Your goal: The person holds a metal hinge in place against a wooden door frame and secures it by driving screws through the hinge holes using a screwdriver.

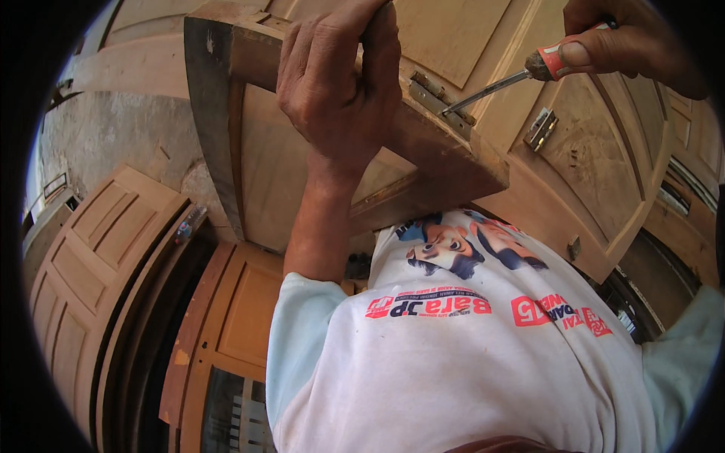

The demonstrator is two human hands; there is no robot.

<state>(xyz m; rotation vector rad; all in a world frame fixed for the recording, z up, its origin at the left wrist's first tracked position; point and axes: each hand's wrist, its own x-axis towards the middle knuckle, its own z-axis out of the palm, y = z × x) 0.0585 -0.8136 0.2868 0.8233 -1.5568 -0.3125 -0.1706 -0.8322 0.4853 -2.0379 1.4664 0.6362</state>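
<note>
My left hand (336, 87) is curled over the top rail of a wooden door frame (211, 121), its fingertips partly hidden. My right hand (627, 45) grips a screwdriver (504, 81) with a red handle, its tip touching a metal hinge (427, 98) on the frame's edge. Behind the frame lies a paneled wooden door (453, 38). A second hinge (541, 128) sits on the panel to the right, below the screwdriver.
Several wooden doors (106, 279) lean at the lower left, with a small plastic bottle (185, 230) by their edge. Another door with a glazed opening (238, 302) stands nearer me. A worn grey surface (121, 136) shows at the left. More boards (691, 189) are at the far right.
</note>
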